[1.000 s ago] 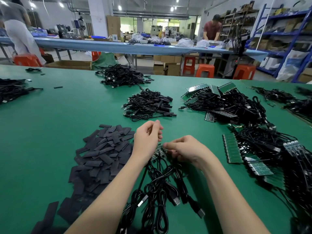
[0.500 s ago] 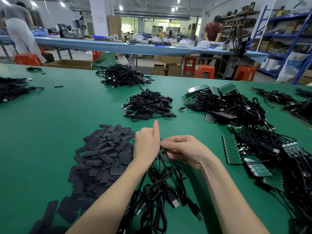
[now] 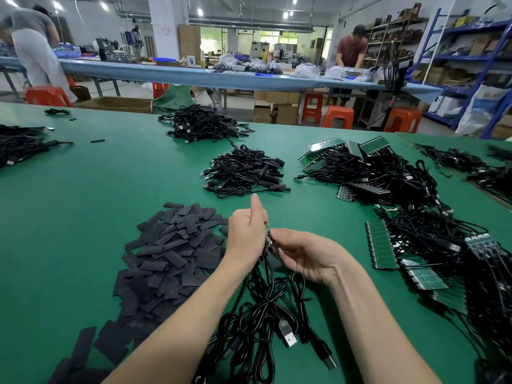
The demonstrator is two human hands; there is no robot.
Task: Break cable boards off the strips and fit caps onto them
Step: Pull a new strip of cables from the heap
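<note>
Left hand, thumb raised toward twelve o'clock, grips a strip of cable boards; right hand pinches its lower end. Caps lie at nine o'clock. No legible markings.

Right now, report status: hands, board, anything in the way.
Left hand and right hand both pinch the board strip above the cables. Caps pile at left, untouched. Nothing in the way.

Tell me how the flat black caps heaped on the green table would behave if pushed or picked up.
The flat black caps look thin and light, so a push would probably slide and scatter them across the smooth green table. Lying overlapped, several may lift together. They seem unlikely to roll.
</note>
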